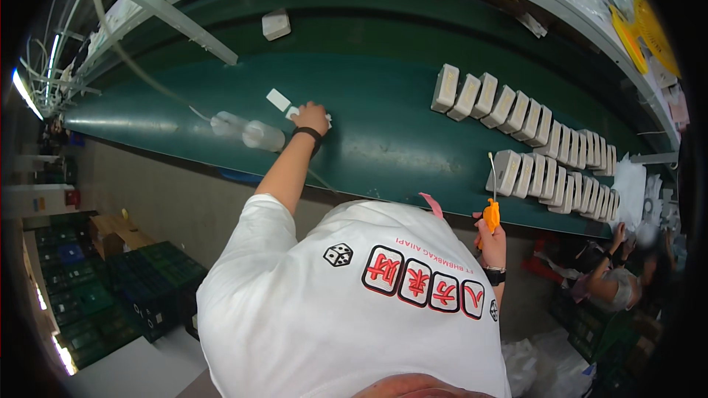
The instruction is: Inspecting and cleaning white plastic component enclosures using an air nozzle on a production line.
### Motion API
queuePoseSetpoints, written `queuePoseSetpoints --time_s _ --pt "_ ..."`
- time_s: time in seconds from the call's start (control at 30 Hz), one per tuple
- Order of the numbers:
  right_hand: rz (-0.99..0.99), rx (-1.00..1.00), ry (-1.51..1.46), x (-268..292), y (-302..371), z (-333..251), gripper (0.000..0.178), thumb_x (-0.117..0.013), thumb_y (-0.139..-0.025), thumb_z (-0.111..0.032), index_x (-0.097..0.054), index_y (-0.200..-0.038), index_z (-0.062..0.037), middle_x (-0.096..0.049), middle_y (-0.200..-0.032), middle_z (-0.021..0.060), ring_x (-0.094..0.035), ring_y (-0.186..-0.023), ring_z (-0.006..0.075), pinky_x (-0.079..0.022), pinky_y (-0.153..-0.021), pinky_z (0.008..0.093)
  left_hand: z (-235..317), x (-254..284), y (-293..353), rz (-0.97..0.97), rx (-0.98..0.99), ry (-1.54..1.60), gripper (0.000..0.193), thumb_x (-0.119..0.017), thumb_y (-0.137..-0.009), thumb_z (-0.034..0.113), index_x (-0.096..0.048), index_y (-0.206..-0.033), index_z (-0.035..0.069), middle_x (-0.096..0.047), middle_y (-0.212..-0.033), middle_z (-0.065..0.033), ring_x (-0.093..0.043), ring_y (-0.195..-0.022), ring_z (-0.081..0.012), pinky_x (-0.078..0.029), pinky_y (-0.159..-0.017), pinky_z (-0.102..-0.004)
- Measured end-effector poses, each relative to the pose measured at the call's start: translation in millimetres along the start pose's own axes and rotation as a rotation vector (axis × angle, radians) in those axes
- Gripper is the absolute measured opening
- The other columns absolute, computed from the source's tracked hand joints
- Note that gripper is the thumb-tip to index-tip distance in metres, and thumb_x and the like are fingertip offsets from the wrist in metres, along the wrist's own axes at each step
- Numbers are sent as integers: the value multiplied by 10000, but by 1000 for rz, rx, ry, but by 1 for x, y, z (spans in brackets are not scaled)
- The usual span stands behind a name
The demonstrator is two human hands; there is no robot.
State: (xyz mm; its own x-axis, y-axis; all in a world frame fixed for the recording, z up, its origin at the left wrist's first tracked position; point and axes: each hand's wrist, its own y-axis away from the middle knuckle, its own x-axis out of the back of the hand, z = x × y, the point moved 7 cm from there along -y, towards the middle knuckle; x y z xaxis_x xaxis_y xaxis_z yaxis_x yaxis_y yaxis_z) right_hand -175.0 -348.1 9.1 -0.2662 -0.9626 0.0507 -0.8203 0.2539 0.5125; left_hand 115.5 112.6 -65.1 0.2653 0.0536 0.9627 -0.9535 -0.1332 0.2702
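My left hand (313, 117) reaches over the green work surface (369, 155), its fingers curled down on small white pieces, whose shape is mostly hidden under them. Just beyond the fingertips lies a flat white rectangular piece (278, 99). My right hand (491, 242) is closed around an orange tool (492, 215) with a long thin tip pointing away from me. It is held by the near edge, close to the front row of off-white box-shaped housings (507, 173). A second row of similar housings (498, 107) stands behind it.
Two translucent cylinders (263, 135) lie left of my left forearm, with a thin tube near them. A lone white block (276, 24) sits at the far side. A grey metal frame (169, 15) crosses the far left. Another person (616, 280) works at the right; green crates (144, 287) stand lower left.
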Motion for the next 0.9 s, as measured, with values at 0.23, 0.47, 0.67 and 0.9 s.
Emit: queuePoseSetpoints --time_s 0.23,0.47,0.67,0.9 --pt "31 -6 39 -51 9 -10 218 -614 -914 -180 -631 -1101 -69 -535 -765 -66 -435 -543 9 -356 -491 165 -23 -18 -71 -238 32 907 305 -713 -699 218 -695 -979 98 -619 -1141 -154 -585 -1073 -276 -495 -852 -371" --pt "134 -78 60 -65 22 -7 212 -620 -906 -161 -629 -1094 -61 -534 -761 -67 -445 -563 15 -370 -504 168 -31 -46 -181 -145 44 965 257 -730 -681 163 -660 -885 23 -656 -895 -142 -649 -780 -234 -533 -710 -341" --pt "277 -138 40 -64 41 3 212 -623 -901 -157 -628 -1090 -60 -538 -767 -65 -454 -571 21 -380 -512 172 -28 -40 -271 -144 701 2120 313 -735 -778 311 -541 -882 87 -510 -738 -64 -467 -485 -152 -410 -392 -276" --pt "349 -153 39 -62 73 4 216 -649 -893 -204 -628 -1065 -75 -534 -757 -59 -456 -584 23 -396 -527 182 -112 -62 -403 -232 649 2089 597 -583 -743 721 -542 -840 134 -462 -592 -57 -444 -485 -240 -396 -454 -372"
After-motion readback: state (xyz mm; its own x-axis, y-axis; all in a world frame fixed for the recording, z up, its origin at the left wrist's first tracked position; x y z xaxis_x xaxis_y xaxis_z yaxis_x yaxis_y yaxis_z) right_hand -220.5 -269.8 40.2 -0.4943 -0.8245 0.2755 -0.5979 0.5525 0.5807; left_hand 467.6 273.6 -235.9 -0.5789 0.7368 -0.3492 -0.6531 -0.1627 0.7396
